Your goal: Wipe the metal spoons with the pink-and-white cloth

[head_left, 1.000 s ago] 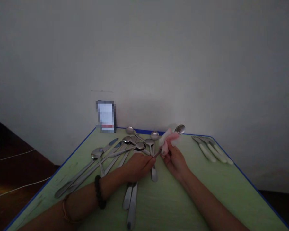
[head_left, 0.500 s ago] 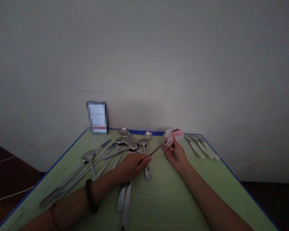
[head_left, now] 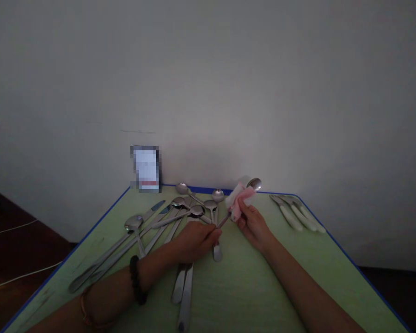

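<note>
A metal spoon (head_left: 254, 184) is held up at a slant, its bowl toward the wall. My left hand (head_left: 198, 240) is closed on the end of its handle, above several metal spoons and knives. My right hand (head_left: 252, 224) pinches a pink and white cloth (head_left: 241, 199) around the spoon's handle, just below the bowl. Part of the handle is hidden by the cloth. Beneath and left of my left hand, spoons (head_left: 197, 211) and knives (head_left: 154, 210) overlap on the table.
Several forks with pale handles (head_left: 307, 218) lie side by side at the table's back right. A blurred, lit screen (head_left: 148, 169) stands at the back left against the wall. The green table (head_left: 242, 291) has a blue edge.
My right hand and the cloth have slid down from the spoon's bowl onto the handle, so the bowl now shows. The view has shifted slightly left.
</note>
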The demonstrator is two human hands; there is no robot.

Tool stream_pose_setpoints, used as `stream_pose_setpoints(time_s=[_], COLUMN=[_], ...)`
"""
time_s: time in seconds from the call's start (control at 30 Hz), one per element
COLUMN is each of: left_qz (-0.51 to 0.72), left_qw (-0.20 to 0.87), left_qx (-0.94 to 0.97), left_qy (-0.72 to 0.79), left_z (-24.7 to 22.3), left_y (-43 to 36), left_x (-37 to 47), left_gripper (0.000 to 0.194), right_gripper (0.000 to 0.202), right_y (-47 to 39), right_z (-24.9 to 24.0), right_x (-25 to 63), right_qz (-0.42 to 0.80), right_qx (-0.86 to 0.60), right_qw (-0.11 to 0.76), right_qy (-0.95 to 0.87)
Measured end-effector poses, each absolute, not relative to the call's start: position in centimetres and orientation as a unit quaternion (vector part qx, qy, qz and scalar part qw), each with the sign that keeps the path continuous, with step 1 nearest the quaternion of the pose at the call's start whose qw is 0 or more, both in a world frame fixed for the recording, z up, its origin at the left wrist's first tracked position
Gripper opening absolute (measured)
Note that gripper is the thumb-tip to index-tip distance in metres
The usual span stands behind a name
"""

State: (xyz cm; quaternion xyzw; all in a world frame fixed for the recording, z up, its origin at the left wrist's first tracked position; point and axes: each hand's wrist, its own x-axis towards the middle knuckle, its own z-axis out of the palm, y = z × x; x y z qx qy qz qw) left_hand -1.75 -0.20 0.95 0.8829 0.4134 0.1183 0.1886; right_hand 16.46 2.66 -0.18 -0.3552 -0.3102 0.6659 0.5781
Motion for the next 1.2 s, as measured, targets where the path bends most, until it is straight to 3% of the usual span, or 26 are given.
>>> stream_pose_setpoints(time_s=[0.7, 1.0, 1.2], left_qz=[0.108, 0.118, 0.141], left_qw=[0.193, 0.201, 0.210], left_qx=[0.886, 0.883, 0.887], left_qy=[0.408, 0.407, 0.386], left_z=[1.39, 1.02, 1.10], left_y=[-0.23, -0.16, -0.23], left_x=[-1.68, -1.70, -1.69], left_gripper=[0.036, 0.036, 0.034], right_gripper=[0.026, 0.026, 0.025], right_y=[2.75, 2.04, 2.73], right_z=[0.17, 0.30, -0.05], right_x=[16.49, 15.88, 16.33], right_qz=[0.655, 0.654, 0.658], right_qx=[-0.349, -0.362, -0.355], right_qw=[0.613, 0.566, 0.603], right_qy=[-0.272, -0.348, -0.279])
